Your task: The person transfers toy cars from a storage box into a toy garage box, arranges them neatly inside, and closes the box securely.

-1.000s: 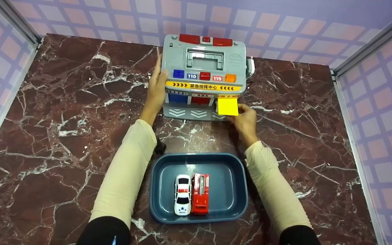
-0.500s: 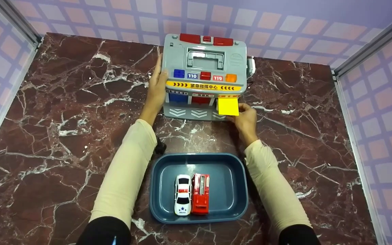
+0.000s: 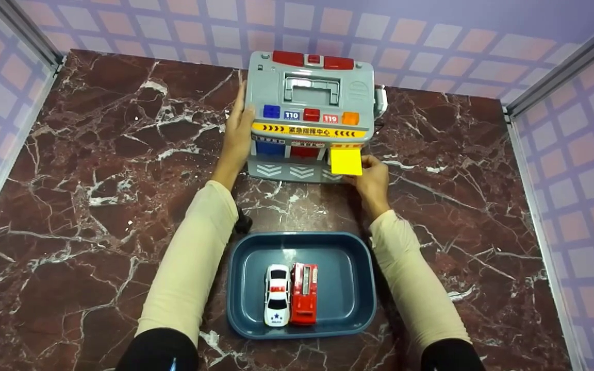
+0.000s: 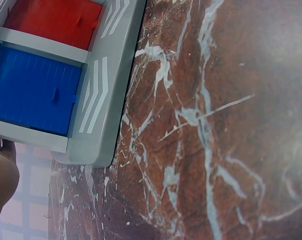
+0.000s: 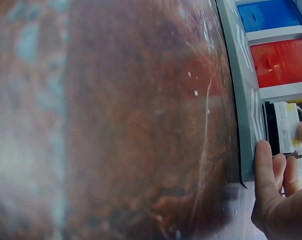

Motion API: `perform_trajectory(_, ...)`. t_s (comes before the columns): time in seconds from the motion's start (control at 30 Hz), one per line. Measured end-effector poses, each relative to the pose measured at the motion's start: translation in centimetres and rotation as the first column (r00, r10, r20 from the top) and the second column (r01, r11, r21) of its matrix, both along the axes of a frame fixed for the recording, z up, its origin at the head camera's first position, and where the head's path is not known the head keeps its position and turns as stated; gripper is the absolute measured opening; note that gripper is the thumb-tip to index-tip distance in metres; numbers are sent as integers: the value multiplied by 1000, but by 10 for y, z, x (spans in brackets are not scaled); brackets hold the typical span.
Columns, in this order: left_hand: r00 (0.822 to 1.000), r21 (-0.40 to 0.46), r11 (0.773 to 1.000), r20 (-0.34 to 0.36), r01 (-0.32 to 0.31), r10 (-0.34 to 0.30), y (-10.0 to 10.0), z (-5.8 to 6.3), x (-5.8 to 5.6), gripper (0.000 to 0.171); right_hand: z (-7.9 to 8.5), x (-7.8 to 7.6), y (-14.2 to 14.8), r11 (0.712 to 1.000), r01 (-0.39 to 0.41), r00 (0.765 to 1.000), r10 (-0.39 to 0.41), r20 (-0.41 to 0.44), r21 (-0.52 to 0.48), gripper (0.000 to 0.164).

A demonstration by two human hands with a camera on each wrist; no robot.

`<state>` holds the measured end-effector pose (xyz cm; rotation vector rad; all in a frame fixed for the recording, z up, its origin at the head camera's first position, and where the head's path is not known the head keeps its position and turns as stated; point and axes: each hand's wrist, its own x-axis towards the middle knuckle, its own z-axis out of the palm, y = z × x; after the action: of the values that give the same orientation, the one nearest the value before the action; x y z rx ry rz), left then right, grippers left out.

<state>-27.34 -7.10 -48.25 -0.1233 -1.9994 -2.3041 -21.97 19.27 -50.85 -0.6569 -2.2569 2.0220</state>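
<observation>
A grey toy emergency station (image 3: 310, 95) stands near the back wall in the head view. My left hand (image 3: 237, 129) rests along its left side, fingers stretched out and thumb at the front corner. The station's blue door (image 4: 38, 90) and red door (image 4: 55, 22) are down. Its yellow door (image 3: 346, 162) is raised and hides part of my right hand (image 3: 372, 183). In the right wrist view, that hand pinches a white toy vehicle (image 5: 287, 125) with a black end, at the third bay beside the red door (image 5: 283, 62).
A dark blue tray (image 3: 366, 309) sits in front of the station, between my forearms. In it lie a white toy police car (image 3: 277, 301) and a red toy fire truck (image 3: 304, 304), side by side. Panelled walls (image 3: 457, 31) border the marbled table (image 3: 96, 216).
</observation>
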Motion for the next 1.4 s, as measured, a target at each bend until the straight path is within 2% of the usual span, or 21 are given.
perform_trajectory(0.13, 1000, 9, 1000, 5, 4, -4, 0, -1, 0, 58, 0, -1, 0, 1000, 3, 1000, -3, -2, 4, 9)
perform_trajectory(0.3, 1000, -3, 1000, -28, -2, 2, 0, 2, 0, 57, 0, -2, 0, 1000, 10, 1000, -10, -8, 18, 6)
perform_trajectory(0.57, 999, 9, 1000, -49, 8, -8, 2, 23, 15, 57, 0, -2, -1, 998, 8, 1000, -8, -4, 58, 8)
perform_trajectory(0.73, 999, 4, 1000, -34, 7, -7, 1, 25, 15, 58, -1, -3, 0, 1000, 2, 1000, -1, -9, 31, 8)
perform_trajectory(0.83, 1000, 12, 1000, -25, 10, -9, 1, 21, 13, 58, -1, -3, -1, 1000, 0, 1000, 0, -13, 21, 7)
perform_trajectory(1.07, 1000, 38, 999, -8, 12, -12, -1, 2, 0, 58, -1, -4, -1, 1000, 24, 999, -24, -43, 5, 10)
perform_trajectory(1.2, 1000, 18, 1000, -18, 1, -1, 0, 0, -1, 57, -2, -6, -1, 999, 33, 998, -32, -51, 16, 14)
perform_trajectory(1.4, 1000, -24, 1000, -20, -20, 20, 0, 0, 0, 57, -1, -7, -1, 998, 40, 999, -39, -15, 50, 14)
